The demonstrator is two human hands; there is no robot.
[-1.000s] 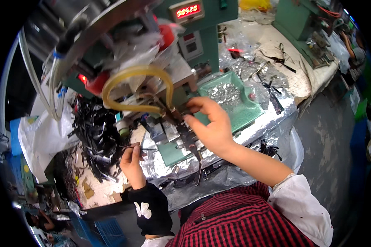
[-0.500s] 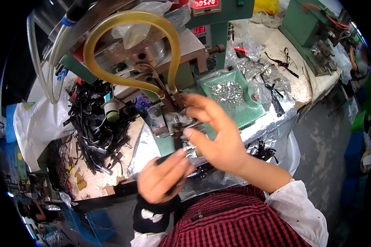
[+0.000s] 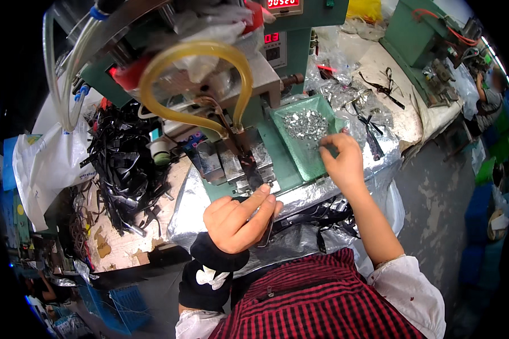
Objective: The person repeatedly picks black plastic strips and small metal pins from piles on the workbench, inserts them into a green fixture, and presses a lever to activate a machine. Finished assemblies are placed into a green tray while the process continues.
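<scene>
Presently, the right hand (image 3: 342,161) is found at the near rim of the green tray (image 3: 293,148), its fingertips pinched together over the heap of small silver metal pieces (image 3: 305,123); whether a piece is actually caught between them cannot be told, the fingertips being turned away from the camera. Half a second earlier this hand was spread over the clamp block (image 3: 237,161) of the green press machine (image 3: 232,73), so it has been moved away from the block and out to the tray on its far side. The left hand (image 3: 237,217) is closed, thumb against forefinger, on a thin dark strap (image 3: 266,231) just below the block; a second earlier it was held lower and further out, at the edge of the foil-covered bench (image 3: 186,198). The shift is judged to mean that one placement at the block is finished and a fresh metal piece is being fetched, while the strap is kept ready beside the grip. Beyond the left hand, a pile of black straps (image 3: 124,164) is seen, and above the block a yellow hose loop (image 3: 192,85) hangs.
</scene>
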